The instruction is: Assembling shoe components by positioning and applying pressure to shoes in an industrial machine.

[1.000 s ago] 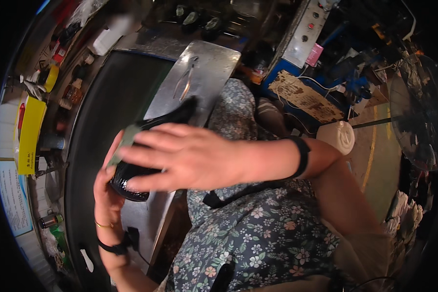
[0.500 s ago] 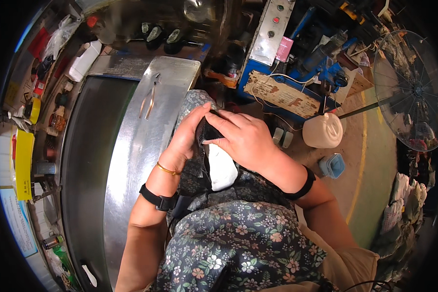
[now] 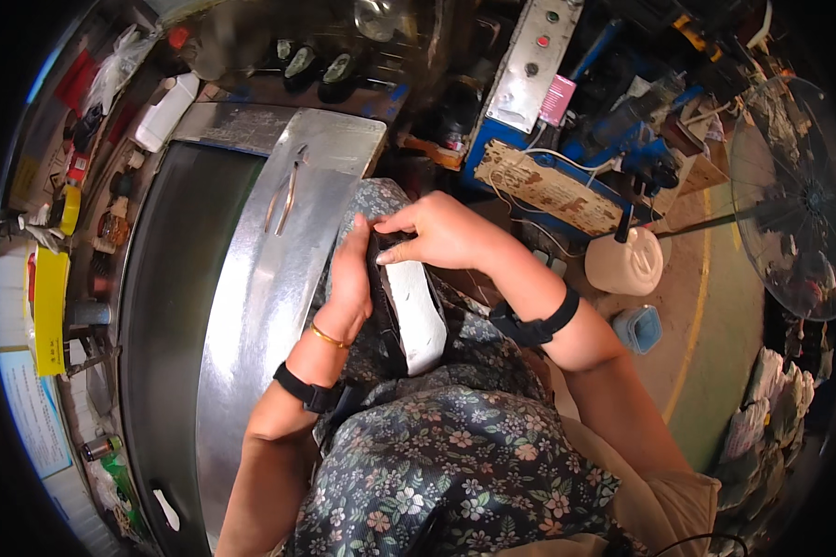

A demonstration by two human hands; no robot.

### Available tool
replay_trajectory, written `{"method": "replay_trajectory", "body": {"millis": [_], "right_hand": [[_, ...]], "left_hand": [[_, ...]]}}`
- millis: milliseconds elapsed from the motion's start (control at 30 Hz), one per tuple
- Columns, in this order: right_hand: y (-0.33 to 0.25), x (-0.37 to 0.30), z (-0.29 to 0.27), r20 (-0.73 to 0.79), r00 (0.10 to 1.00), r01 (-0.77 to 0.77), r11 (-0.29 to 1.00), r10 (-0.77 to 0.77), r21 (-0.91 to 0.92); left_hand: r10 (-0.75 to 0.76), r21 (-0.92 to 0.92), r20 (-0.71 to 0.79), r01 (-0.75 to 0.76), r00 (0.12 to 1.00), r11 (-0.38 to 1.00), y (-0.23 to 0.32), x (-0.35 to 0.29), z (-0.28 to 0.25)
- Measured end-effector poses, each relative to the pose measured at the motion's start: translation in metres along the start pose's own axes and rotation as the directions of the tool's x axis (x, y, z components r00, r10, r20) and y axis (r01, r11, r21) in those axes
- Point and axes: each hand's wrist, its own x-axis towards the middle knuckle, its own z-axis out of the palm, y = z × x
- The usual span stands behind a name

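Observation:
On my lap lies a black shoe upper point(image 3: 387, 327) around a long white sole-shaped form point(image 3: 412, 311), its rounded end toward my body. My left hand point(image 3: 349, 274) is along the upper's left side, fingers stretched out, supporting it. From the right, my right hand point(image 3: 427, 232) pinches the black edge at the far end with thumb and fingers. My fingers hide that end of the shoe. A dark floral apron point(image 3: 455, 464) covers my lap beneath it.
Left of me a metal ledge point(image 3: 251, 269) carries a thin metal hook-like tool point(image 3: 283, 200). Beyond runs a dark conveyor belt point(image 3: 181, 269) with a white piece point(image 3: 166, 510) on it. A beige jug point(image 3: 624, 261), blue bin point(image 3: 637, 329) and fan point(image 3: 803, 200) stand right.
My right hand has gone from lying flat across the shoe to pinching its far edge, uncovering more of the white form. The shoe's near end has shifted slightly toward me.

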Motion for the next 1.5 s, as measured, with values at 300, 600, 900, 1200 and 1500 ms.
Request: {"method": "replay_trajectory", "body": {"millis": [300, 600, 900, 1200, 1500], "right_hand": [[0.027, 0.026, 0.014, 0.182, 0.974, 0.147, 0.986, -0.132, -0.073], [0.048, -0.052, 0.125, -0.287, 0.923, -0.066, 0.841, 0.255, 0.537], [0.064, -0.024, 0.127, 0.262, 0.749, -0.598, 0.450, 0.609, 0.664], [0.043, -0.005, 0.125, 0.004, 0.986, -0.141, 0.836, 0.169, -0.530], [0.048, -0.022, 0.123, 0.098, 0.937, -0.336, 0.784, 0.337, 0.522]], "left_hand": [[-0.244, -0.061, 0.045, 0.247, 0.969, 0.967, -0.002, 0.012, -0.022], [0.270, 0.635, 0.143, -0.298, 0.952, 0.713, 0.005, -0.007, -0.054], [0.165, 0.337, 0.071, -0.180, 0.984, 0.924, -0.024, -0.008, -0.082], [0.278, 0.426, 0.128, -0.306, 0.952, 0.852, -0.035, 0.025, -0.094], [-0.064, 0.097, 0.365, 0.030, 0.929, 0.995, -0.002, 0.021, -0.095]]}}
